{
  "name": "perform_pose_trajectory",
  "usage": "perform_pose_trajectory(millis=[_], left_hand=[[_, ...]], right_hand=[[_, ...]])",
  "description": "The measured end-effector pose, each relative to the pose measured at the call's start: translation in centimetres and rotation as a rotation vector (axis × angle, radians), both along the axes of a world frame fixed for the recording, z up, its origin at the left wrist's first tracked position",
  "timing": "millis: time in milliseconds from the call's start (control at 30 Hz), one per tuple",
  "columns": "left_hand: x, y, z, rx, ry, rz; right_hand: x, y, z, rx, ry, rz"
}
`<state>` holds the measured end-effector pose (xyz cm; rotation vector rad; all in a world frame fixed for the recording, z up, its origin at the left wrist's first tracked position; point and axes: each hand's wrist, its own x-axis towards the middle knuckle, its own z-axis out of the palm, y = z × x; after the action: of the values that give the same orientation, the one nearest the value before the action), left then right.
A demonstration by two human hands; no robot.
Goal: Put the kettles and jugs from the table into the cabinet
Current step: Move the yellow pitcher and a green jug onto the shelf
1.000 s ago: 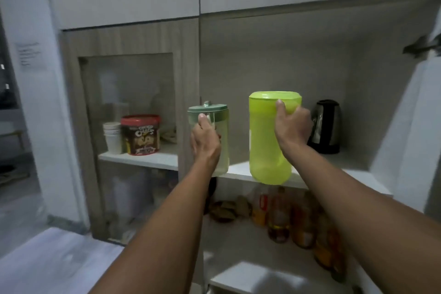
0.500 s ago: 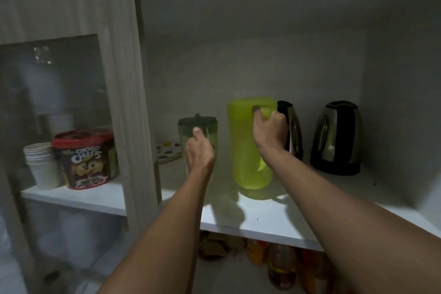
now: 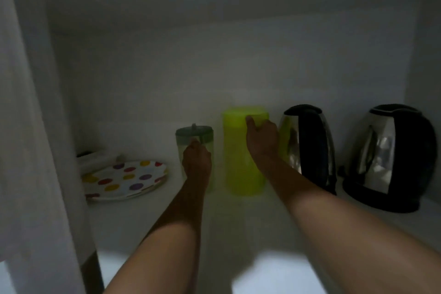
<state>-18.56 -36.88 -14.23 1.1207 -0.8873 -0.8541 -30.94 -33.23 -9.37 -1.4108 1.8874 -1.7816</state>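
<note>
Both arms reach deep into the dim cabinet. My left hand grips a clear jug with a dark green lid, which stands on the white shelf. Just to its right, my right hand holds the top of a lime-green jug, also resting upright on the shelf. Two steel-and-black electric kettles stand further right: one kettle right beside the lime jug, the other kettle near the right wall.
A white plate with coloured dots lies at the shelf's left, with a pale box behind it. The cabinet's left panel rises close on the left. Bare shelf surface shows in front of the jugs.
Both jugs have moved further back into the cabinet and now sit on the shelf near the back wall. The view has closed in on the shelf; the spotted plate is now in sight.
</note>
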Motion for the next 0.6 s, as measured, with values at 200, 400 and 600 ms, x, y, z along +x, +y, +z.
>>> perform_pose_trajectory(millis=[200,400,600], left_hand=[[-0.4,-4.4,-0.3,0.076,-0.132,-0.017],[-0.4,-6.4,-0.5,0.133,-0.237,-0.078],[-1.7,-3.9,-0.5,0.325,-0.203,0.011]], right_hand=[[-0.9,-4.2,0.0,0.017,-0.094,0.022],[-1.8,-5.5,-0.3,0.031,-0.118,0.08],[-2.7,-4.1,0.1,0.166,-0.061,0.145]])
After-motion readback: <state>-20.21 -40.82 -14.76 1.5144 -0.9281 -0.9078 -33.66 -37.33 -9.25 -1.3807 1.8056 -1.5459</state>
